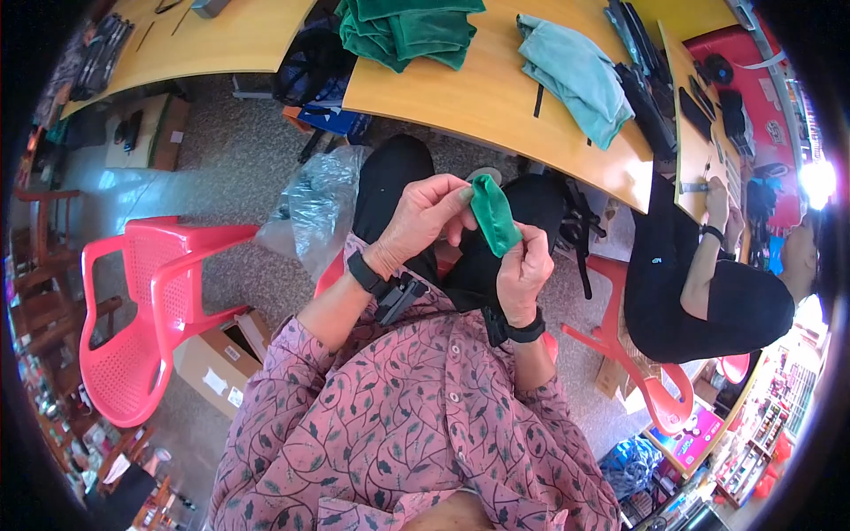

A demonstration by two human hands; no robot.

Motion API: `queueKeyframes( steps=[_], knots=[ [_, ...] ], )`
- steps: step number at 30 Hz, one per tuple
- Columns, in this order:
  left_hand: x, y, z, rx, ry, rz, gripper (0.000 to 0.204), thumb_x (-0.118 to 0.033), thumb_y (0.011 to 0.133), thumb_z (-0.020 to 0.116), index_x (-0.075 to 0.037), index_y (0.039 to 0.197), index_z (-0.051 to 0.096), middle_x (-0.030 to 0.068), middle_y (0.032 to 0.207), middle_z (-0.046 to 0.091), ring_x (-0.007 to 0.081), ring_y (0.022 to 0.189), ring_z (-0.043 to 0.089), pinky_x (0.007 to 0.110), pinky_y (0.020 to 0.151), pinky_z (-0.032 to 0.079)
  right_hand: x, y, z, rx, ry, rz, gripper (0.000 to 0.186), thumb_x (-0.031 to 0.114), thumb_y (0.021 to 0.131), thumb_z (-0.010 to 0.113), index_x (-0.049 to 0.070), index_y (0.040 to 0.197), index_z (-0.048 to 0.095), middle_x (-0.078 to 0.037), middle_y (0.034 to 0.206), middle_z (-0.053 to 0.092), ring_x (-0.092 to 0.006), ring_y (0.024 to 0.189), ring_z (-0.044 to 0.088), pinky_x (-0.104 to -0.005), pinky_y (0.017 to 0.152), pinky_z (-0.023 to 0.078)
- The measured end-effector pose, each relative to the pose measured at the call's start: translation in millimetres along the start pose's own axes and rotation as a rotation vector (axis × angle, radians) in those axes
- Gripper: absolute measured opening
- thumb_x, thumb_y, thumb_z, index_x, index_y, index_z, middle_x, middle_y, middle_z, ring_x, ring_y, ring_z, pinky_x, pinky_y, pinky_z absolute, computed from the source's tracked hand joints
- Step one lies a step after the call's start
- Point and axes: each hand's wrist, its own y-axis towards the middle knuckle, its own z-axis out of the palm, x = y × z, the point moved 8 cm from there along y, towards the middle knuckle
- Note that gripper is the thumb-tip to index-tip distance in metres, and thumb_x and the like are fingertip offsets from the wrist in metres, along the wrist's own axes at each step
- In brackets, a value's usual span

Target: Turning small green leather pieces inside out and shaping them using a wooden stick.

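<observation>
Yellow table (425,93); before it, left hand (432,212) and right hand (524,268) pinch small green cloth (493,217) by opposite ends

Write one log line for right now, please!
left hand: holds green cloth, upper end | right hand: holds lower end | table: dark-green stack

The small cloth piece (493,217) is bright emerald green. The cloth stack (412,34) is a deeper green, and the loose cloth (574,75) a pale blue-green. The counter (425,96) is yellowish wood. The shirt (372,416) is dusty pink, patterned all over with dark vines and leaves; the trousers (394,181) are black, as are the wristbands (365,271). The armchair (119,372) is coral pink, the floor (226,133) speckled grey, the cardboard box (208,363) tan.
</observation>
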Motion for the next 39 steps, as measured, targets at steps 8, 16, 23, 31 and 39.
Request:
queueKeyframes(
  steps=[8,16,23,31,39],
  knots=[
    [-2.9,0.4,-5.8,-0.095,0.084,0.092,0.021,-0.022,0.101,0.053,-0.004,0.105,0.062,-0.0009,0.072,0.062,0.0022,0.051,0.051,0.017,0.046,0.042,0.9,-1.2,6.5,0.067,0.067,0.026,0.006,-0.002,0.092,0.056,-0.001,0.096,0.061,-0.008,0.076,0.064,-0.0138,0.066,0.062,-0.0259,0.061,0.048],
    [-5.9,-0.2,-1.3,-0.055,-0.028,0.061,0.028,-0.029,0.103,0.048,-0.005,0.114,0.058,-0.0017,0.087,0.063,0.0049,0.065,0.059,0.020,0.055,0.049,5.2,0.6,17.3,0.167,0.081,-0.023,0.015,-0.006,0.091,0.053,-0.002,0.102,0.061,-0.008,0.077,0.065,-0.0142,0.066,0.064,-0.0257,0.061,0.051],
    [-3.2,1.3,-7.9,-0.105,0.032,0.090,0.026,-0.026,0.103,0.049,-0.004,0.109,0.061,-0.0025,0.082,0.063,0.0027,0.062,0.058,0.017,0.055,0.048,-2.1,-2.2,18.9,0.165,0.110,0.080,0.019,-0.006,0.092,0.053,-0.002,0.109,0.060,-0.008,0.078,0.065,-0.0135,0.066,0.064,-0.0249,0.061,0.051],
    [-0.1,-0.1,-1.4,-0.011,0.036,0.086,0.028,-0.032,0.103,0.049,-0.008,0.102,0.062,-0.0068,0.082,0.059,-0.0001,0.072,0.054,0.018,0.060,0.045,4.9,1.0,21.8,0.231,0.247,0.063,0.010,-0.004,0.093,0.056,-0.002,0.102,0.060,-0.004,0.076,0.065,-0.0095,0.067,0.062,-0.0228,0.061,0.049],
    [-20.7,5.7,-11.9,-0.135,0.435,0.438,0.019,-0.020,0.102,0.051,-0.005,0.102,0.063,-0.0064,0.079,0.059,0.0012,0.065,0.051,0.017,0.057,0.041,-12.8,-6.8,30.1,0.246,0.510,0.299,0.009,0.004,0.098,0.053,-0.001,0.102,0.059,-0.001,0.074,0.062,-0.0073,0.065,0.057,-0.0210,0.060,0.047]
  ],
)
